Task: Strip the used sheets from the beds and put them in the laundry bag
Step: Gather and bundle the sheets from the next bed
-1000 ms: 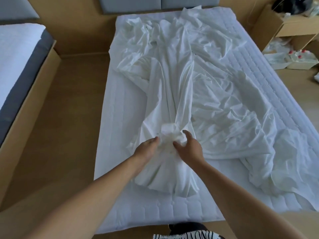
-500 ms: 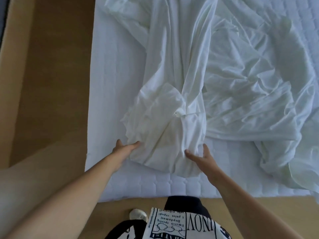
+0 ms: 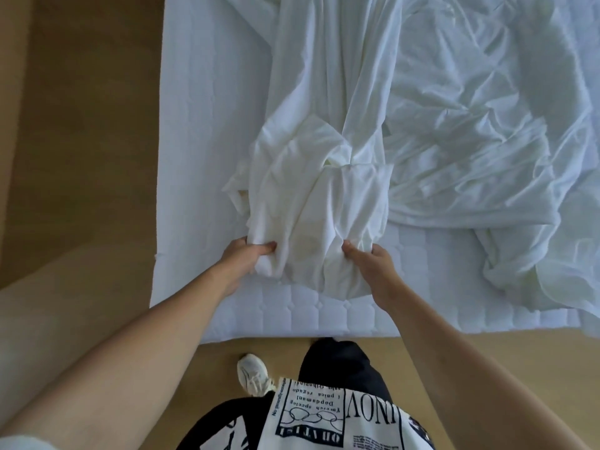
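Gripping the near end of the bunched sheet (image 3: 324, 196), the left hand (image 3: 242, 258) and right hand (image 3: 373, 267) each pinched a fold at the mattress (image 3: 201, 157) foot, while its long twisted length ran straight away up the bed.

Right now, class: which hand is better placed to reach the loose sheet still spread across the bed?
The right hand: the loose sheet lies on its side; the left hand grips the bundle's far edge.

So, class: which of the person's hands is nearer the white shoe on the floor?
Left. The left hand grips the sheet almost straight above the shoe; the right hand grips it farther right.
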`<action>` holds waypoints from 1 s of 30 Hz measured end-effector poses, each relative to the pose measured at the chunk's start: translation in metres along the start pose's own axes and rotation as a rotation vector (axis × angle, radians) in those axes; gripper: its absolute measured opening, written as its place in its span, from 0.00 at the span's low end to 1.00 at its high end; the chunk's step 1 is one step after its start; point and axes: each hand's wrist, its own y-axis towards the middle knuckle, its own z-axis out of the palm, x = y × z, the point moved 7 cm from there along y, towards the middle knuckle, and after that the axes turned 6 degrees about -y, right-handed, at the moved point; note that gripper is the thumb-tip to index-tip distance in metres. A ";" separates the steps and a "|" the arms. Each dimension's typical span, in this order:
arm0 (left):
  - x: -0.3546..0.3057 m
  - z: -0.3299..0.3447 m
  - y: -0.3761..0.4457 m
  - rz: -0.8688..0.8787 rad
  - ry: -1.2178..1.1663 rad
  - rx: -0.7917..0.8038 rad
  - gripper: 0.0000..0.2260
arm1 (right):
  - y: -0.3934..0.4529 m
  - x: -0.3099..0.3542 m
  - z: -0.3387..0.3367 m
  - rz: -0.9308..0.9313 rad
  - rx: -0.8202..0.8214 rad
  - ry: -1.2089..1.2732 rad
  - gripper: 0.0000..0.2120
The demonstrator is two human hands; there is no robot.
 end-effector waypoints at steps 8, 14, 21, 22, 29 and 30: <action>-0.009 -0.031 -0.092 0.179 0.008 0.041 0.14 | -0.094 0.010 -0.016 -0.167 -0.098 0.004 0.11; 0.042 -0.056 -0.139 0.146 0.153 0.140 0.20 | -0.155 -0.036 -0.001 -0.151 -0.122 -0.064 0.13; 0.077 -0.089 -0.179 -0.027 0.331 0.410 0.24 | -0.196 -0.089 0.020 0.001 -0.027 -0.232 0.29; 0.072 -0.092 -0.184 -0.022 0.348 0.432 0.23 | -0.198 -0.086 0.020 -0.005 -0.016 -0.225 0.29; -0.005 -0.104 -0.186 0.136 0.240 0.246 0.14 | -0.207 -0.013 0.010 -0.112 -0.006 0.137 0.14; -0.017 -0.106 -0.181 0.148 0.184 0.202 0.15 | -0.202 -0.001 0.007 -0.141 0.014 0.231 0.14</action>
